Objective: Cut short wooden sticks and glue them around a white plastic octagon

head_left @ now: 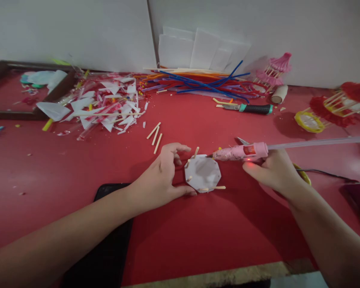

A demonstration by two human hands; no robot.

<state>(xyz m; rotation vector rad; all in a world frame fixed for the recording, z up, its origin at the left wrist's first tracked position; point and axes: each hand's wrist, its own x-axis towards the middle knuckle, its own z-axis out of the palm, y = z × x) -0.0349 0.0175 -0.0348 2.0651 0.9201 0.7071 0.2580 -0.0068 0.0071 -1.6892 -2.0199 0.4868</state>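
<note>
A whitish eight-sided piece (203,173) lies on the red table, with several short wooden sticks (197,152) standing up along its edge. My left hand (171,172) curves around its left side, fingers spread and apart, with nothing gripped; whether the thumb touches the rim I cannot tell. In my right hand (271,170) is a pink glue gun (243,152), its red light lit and a long clear glue stick (318,141) running out of the back. The gun's dark nozzle tip is at the piece's upper right edge. Three loose wooden sticks (155,135) lie beyond my left hand.
White and red scraps (108,104) pile up at the back left beside a dark frame (21,115). Pipe cleaners (204,83) and a cutter knife (255,109) lie at the back. Small stick-built models (336,108) stand right. A black phone-like slab (105,244) lies under my left forearm.
</note>
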